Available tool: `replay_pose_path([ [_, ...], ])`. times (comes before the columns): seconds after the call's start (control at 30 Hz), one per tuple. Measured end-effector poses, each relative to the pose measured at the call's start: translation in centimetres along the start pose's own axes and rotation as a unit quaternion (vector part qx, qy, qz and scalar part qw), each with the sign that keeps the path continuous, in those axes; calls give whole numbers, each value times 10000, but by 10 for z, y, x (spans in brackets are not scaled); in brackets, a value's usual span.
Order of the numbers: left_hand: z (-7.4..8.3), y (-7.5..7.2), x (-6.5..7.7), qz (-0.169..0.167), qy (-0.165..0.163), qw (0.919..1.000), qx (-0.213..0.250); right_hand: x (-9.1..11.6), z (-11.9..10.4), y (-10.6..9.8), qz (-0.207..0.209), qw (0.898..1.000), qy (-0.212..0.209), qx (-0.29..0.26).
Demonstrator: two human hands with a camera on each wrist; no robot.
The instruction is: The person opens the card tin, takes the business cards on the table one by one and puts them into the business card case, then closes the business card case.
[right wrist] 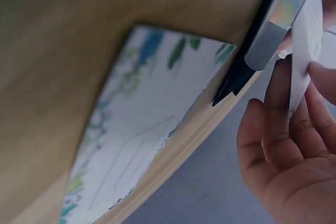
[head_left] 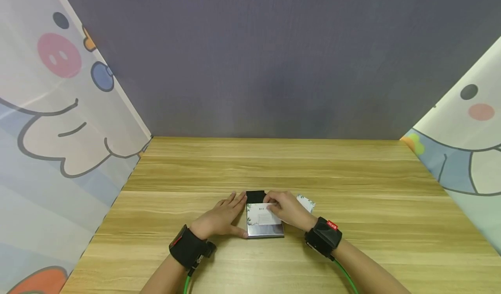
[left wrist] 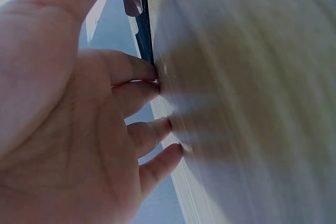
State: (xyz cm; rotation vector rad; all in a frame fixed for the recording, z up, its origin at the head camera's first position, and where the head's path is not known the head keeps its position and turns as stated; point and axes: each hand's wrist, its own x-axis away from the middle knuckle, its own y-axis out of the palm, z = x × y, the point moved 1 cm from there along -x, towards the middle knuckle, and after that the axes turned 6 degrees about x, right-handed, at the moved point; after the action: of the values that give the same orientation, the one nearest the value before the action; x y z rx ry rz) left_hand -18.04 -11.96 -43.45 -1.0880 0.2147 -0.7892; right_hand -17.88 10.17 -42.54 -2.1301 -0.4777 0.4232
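Observation:
In the head view, a flat case [head_left: 265,230] with a shiny silver front and a black part [head_left: 255,197] at its far end lies on the table. Over the silver face is a white card [head_left: 259,216] with green leaf print and fine lines. My right hand [head_left: 288,208] pinches this card near its right side; the right wrist view shows the thumb on one face and fingers behind. With fingers spread, my left hand [head_left: 223,218] rests on the table, fingertips and thumb against the case's left edge. A second leaf-printed card [right wrist: 142,114] lies right of the case, partly hidden by my right hand in the head view.
The wood-grain table [head_left: 188,168] ends at a grey back panel [head_left: 274,68]. Cartoon-printed sheets [head_left: 58,133] stand at both sides. Each wrist wears a black strap [head_left: 323,237] with a green cable [head_left: 345,274].

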Motion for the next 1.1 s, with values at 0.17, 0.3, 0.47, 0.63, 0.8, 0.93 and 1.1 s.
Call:
replay_pose_path([
  [0.17, 0, 0, 0, -17, -4, 10000, 20, 1, 1, 1, -142, 9999, 65, 58],
  [0.3, -1, -1, -1, -23, 0, 10000, 0, 2, 2, 1, -204, 9994, 3, 262],
  [0.47, -1, 0, -1, -29, 7, 10000, -19, 3, 2, 1, -361, 9983, -144, 443],
  [0.63, -2, 0, -2, -26, 11, 10000, -44, 4, 2, 1, -585, 9965, -320, 511],
  [0.8, -2, 0, -2, -27, 17, 10000, -28, 7, 2, 1, -801, 9949, -365, 491],
  [0.93, -2, 0, -1, -32, 18, 10000, 4, 7, 2, 1, -840, 9946, -335, 511],
  [1.1, -2, 0, -1, -13, 31, 10000, 24, 9, 3, 1, -779, 9952, -342, 481],
])
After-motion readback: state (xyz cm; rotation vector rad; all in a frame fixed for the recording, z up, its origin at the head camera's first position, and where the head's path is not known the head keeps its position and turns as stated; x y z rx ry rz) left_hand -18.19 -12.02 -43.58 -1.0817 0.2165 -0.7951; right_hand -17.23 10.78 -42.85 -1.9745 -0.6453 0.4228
